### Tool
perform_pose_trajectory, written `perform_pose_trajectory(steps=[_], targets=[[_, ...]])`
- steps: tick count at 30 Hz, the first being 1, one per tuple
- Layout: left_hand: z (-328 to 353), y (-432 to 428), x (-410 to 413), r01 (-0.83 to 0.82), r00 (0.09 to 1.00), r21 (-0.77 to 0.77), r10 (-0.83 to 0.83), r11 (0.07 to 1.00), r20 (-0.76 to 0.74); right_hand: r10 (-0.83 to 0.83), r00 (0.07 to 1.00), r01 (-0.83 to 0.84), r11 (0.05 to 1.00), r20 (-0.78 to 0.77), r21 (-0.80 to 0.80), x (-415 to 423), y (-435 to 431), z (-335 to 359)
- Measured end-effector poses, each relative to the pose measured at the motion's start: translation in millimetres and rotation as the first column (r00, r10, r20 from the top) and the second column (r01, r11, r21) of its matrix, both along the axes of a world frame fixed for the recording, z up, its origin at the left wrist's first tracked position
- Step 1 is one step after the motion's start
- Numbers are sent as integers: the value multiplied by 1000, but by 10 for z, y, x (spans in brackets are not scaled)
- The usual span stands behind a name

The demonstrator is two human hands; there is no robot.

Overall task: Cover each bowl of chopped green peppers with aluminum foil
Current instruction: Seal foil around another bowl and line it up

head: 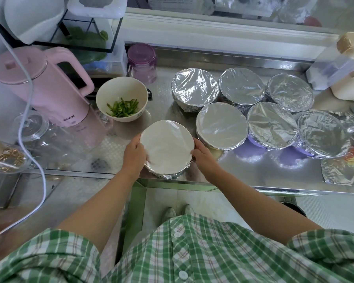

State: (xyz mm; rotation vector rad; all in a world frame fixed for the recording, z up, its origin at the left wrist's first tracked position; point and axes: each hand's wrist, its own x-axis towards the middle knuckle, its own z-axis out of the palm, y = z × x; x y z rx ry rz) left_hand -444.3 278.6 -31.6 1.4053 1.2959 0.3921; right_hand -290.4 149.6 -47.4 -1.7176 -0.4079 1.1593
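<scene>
Near counter edge: foil-topped bowl (167, 149) gripped at both sides by left hand (133, 154) and right hand (202, 158), likely to crimp foil under rim. Beyond, uncovered bowl of peppers (122, 99) awaits. Six covered bowls (222, 125) grouped right.

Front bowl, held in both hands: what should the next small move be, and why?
Probably the left hand and right hand should release the front bowl, the right going for the foil sheet. The bowl's foil already wraps the rim, while the open bowl of peppers stands uncovered.
</scene>
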Motion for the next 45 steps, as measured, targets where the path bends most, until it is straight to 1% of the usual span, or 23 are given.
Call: perform_pose_trajectory(steps=[4,7,10,15,18,21,24,27,30,31,33,35,37,38,42,45], targets=[[-29,53,14,24,998,-19,-25,1000,-49,-1,1000,0,1000,-11,-19,19,22,52],[-23,73,21,42,998,-37,-43,998,-41,10,1000,-11,1000,-12,-23,17,28,78],[-23,59,0,24,999,-27,-25,999,-48,16,1000,-16,1000,-12,-22,16,44,124],[10,95,-91,-28,992,-118,12,993,-128,82,997,-82,996,-7,-23,60,71,173],[34,114,-58,-5,995,-161,-11,987,-99,83,996,-83,997,-14,-8,58,79,169],[20,70,10,-40,998,-185,30,982,-59,53,999,-53,999,-10,4,47,97,171],[-32,34,-3,-41,998,-157,33,987,-50,65,998,-65,998,-10,4,49,122,163],[2,68,0,-39,996,-148,27,988,-86,82,997,-82,997,1,-9,76,116,171],[18,157,28,97,969,-70,-110,993,-220,128,992,-127,992,2,-16,95,87,123],[28,181,44,138,963,-33,-141,990,-229,119,993,-119,993,6,-20,98,81,95],[71,221,97,199,967,46,-189,979,-169,53,999,-53,998,2,-35,83,57,71],[100,263,176,274,958,104,-263,956,-113,-12,999,11,1000,-34,-28,38,34,80],[80,289,231,362,931,145,-348,921,-113,-53,995,52,999,-80,-14,-2,29,80],[54,293,237,379,924,160,-362,912,-125,-66,994,65,998,-87,-11,-13,32,69],[-11,270,207,353,932,212,-325,911,-158,-96,991,94,995,-89,-25,-32,74,60],[16,259,219,330,942,180,-309,927,-133,-77,995,75,997,-71,-22,-31,75,96]])
